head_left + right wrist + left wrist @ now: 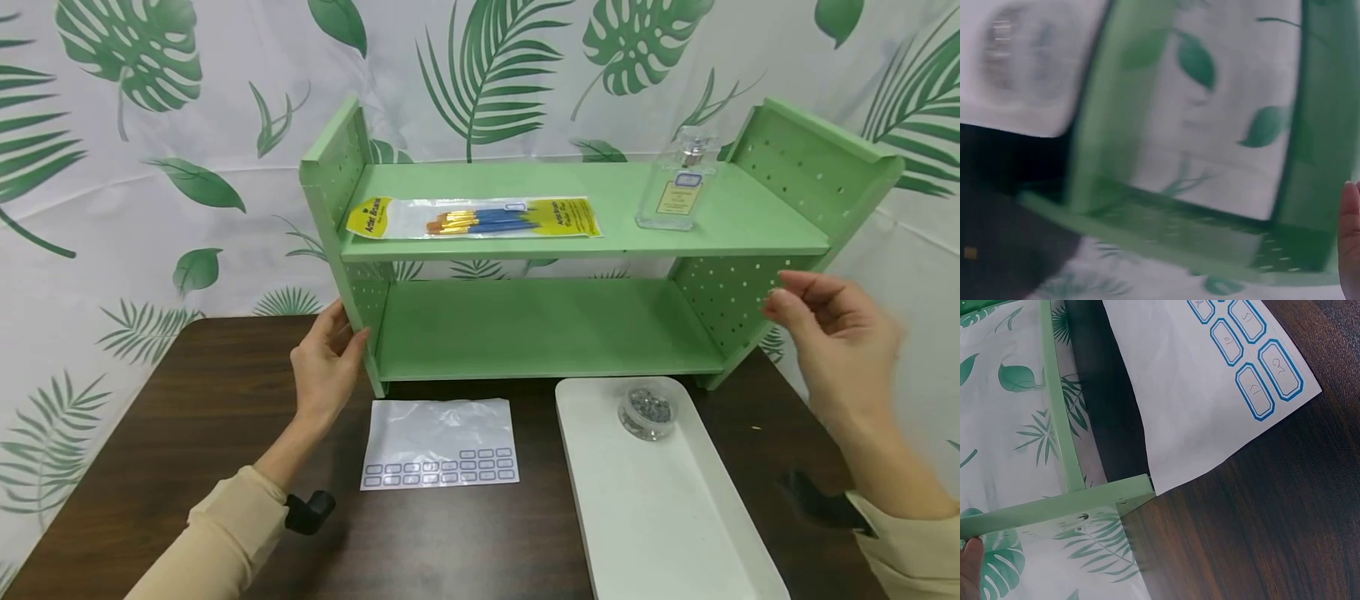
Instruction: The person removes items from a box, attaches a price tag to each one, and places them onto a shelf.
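A green two-tier shelf (525, 329) with perforated side panels stands at the back of the table. My left hand (324, 358) grips its left side panel (330, 192), thumb by the front edge and fingers behind. Off the right side panel (802, 179), my right hand (851, 350) hovers with loosely bent fingers and nothing in them. On the upper tier lie a pack of artist brushes (472, 218), at the left, and an upright clear glass perfume bottle (675, 187) at the right. Both carry a small blue-framed label.
In front of the shelf lies a white sticker sheet (435, 429) with rows of blue-framed labels along its lower part. Right of it, a long white tray (637, 508) holds a small round clear tub (647, 412) of silvery bits. A leaf-print cloth (247, 75) hangs behind.
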`<state>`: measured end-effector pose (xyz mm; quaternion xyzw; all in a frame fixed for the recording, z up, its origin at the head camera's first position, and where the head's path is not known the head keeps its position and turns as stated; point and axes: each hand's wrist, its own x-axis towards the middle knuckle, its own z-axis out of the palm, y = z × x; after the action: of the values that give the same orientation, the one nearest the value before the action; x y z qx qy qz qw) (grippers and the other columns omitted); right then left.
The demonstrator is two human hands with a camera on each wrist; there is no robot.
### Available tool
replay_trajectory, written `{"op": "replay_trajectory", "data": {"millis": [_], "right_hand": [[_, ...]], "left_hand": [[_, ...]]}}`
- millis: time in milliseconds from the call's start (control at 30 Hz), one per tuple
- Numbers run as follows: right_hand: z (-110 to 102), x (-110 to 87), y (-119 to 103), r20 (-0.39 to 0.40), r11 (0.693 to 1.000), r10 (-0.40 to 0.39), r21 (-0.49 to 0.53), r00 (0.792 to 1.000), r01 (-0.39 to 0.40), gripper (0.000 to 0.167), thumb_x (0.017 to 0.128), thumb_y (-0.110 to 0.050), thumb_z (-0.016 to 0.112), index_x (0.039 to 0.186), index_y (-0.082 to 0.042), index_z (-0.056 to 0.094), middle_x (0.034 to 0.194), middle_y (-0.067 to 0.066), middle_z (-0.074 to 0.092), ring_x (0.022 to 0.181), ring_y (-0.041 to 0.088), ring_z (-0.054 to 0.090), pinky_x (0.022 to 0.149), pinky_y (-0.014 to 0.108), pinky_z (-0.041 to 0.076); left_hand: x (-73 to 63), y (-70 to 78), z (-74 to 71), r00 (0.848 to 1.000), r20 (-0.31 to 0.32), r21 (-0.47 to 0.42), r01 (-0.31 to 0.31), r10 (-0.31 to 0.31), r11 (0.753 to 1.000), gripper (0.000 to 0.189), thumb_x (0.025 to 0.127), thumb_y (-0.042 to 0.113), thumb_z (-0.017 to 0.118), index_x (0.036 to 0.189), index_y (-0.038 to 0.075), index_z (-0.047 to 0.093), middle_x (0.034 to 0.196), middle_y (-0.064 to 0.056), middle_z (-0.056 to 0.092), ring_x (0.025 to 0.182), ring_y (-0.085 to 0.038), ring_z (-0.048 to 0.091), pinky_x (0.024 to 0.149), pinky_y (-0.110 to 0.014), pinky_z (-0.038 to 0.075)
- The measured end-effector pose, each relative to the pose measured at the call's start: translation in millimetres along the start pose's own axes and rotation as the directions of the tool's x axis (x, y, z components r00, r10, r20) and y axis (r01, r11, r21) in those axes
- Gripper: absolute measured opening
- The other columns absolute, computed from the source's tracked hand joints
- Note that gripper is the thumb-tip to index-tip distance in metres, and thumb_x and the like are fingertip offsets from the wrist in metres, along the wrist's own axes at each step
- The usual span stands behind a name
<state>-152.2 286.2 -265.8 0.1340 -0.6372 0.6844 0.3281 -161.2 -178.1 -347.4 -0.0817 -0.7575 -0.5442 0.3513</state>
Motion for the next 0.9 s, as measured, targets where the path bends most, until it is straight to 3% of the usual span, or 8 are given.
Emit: {"op": "replay_trajectory", "data": {"millis": [67,200,400,600,767,900], "right_hand": [[-9,-12.5,10,0.018,0.97,0.02,-0.242,1.0,-0.015,0.021,0.081,0.01,0.065,0.102,0.007,0.066,0.077,-0.005,0.069,0.068,0.004,0.064,0.063,0.01,0.05],[-28,-33.6,32,0.107,0.805,0.059,-0.593,0.993,0.016,0.023,0.084,0.001,0.067,0.106,-0.002,0.067,0.081,-0.023,0.062,0.072,-0.009,0.058,0.064,0.002,0.044],[-53,-56.5,61,0.279,0.676,0.184,-0.732,0.942,0.085,0.03,0.087,-0.006,0.066,0.114,0.006,0.061,0.087,-0.028,0.055,0.075,-0.019,0.047,0.059,0.003,0.04],[-66,-68.8,76,0.337,0.57,0.379,-0.819,0.862,0.07,0.041,0.089,-0.016,0.066,0.122,0.006,0.056,0.099,0.015,0.064,0.075,-0.018,0.041,0.054,0.015,0.042],[-68,-71.8,84,0.353,0.529,0.506,-0.847,0.787,0.04,0.049,0.089,-0.022,0.066,0.125,0.009,0.052,0.104,0.023,0.062,0.074,-0.013,0.042,0.055,0.02,0.045],[-68,-72.5,87,0.356,0.523,0.544,-0.852,0.76,0.025,0.05,0.089,-0.022,0.065,0.125,0.01,0.051,0.103,0.022,0.062,0.073,-0.009,0.044,0.056,0.021,0.046]], "left_hand": [[-0.2,-0.1,-0.6,1.0,0.0,0.002,0.004,-0.004,1.0,0.045,0.082,-0.011,0.064,0.126,-0.003,0.056,0.118,-0.022,0.062,0.102,-0.036,0.063,0.078,-0.01,0.049],[-0.8,0.8,-1.4,1.0,-0.001,0.003,0.01,-0.01,1.0,0.045,0.082,-0.01,0.064,0.126,-0.002,0.056,0.118,-0.022,0.063,0.102,-0.036,0.063,0.079,-0.011,0.049],[-1.0,2.5,-1.5,1.0,-0.006,-0.004,0.026,-0.026,1.0,0.045,0.083,-0.01,0.063,0.126,-0.002,0.056,0.117,-0.023,0.063,0.102,-0.037,0.063,0.079,-0.01,0.048],[-0.4,1.3,-0.8,0.998,-0.005,0.013,0.059,-0.059,0.998,0.046,0.083,-0.01,0.064,0.127,-0.001,0.055,0.119,-0.021,0.062,0.104,-0.035,0.063,0.078,-0.009,0.048],[-2.3,-0.8,-1.4,0.997,0.002,-0.01,0.076,-0.076,0.997,0.048,0.082,-0.009,0.064,0.129,-0.002,0.053,0.122,-0.021,0.06,0.107,-0.034,0.061,0.082,-0.013,0.049],[-7.7,1.6,-4.5,0.995,0.009,0.013,0.101,-0.101,0.995,0.05,0.084,-0.005,0.065,0.131,0.001,0.052,0.125,-0.016,0.06,0.11,-0.028,0.061,0.083,-0.014,0.049]]}}
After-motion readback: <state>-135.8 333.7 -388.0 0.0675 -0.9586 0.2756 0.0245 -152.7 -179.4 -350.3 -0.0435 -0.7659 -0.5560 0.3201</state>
